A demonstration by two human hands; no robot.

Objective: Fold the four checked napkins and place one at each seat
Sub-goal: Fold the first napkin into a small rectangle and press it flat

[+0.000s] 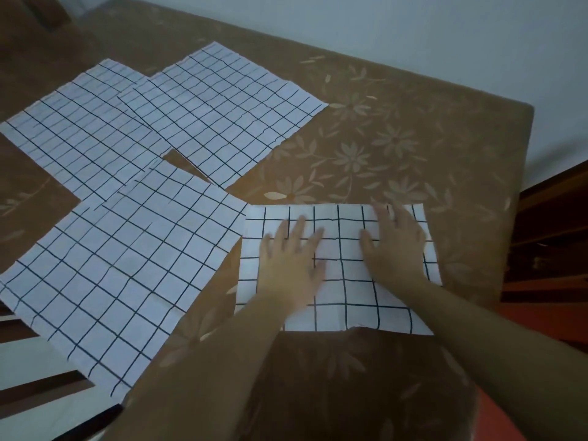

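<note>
A folded white napkin with a dark check (345, 281) lies near the table's front edge. My left hand (291, 261) presses flat on its left half with fingers spread. My right hand (394, 246) presses flat on its right half. Three more checked napkins lie unfolded: one at the near left (117, 272), partly hanging over the table's edge, one at the far left (79, 128), and one in the middle at the back (222, 113). They overlap one another at their corners.
The table wears a brown cloth with a pale flower print (381, 148). A wall stands behind it. Dark wooden furniture (550, 233) is at the right, and wooden chair parts (38, 393) show at the lower left.
</note>
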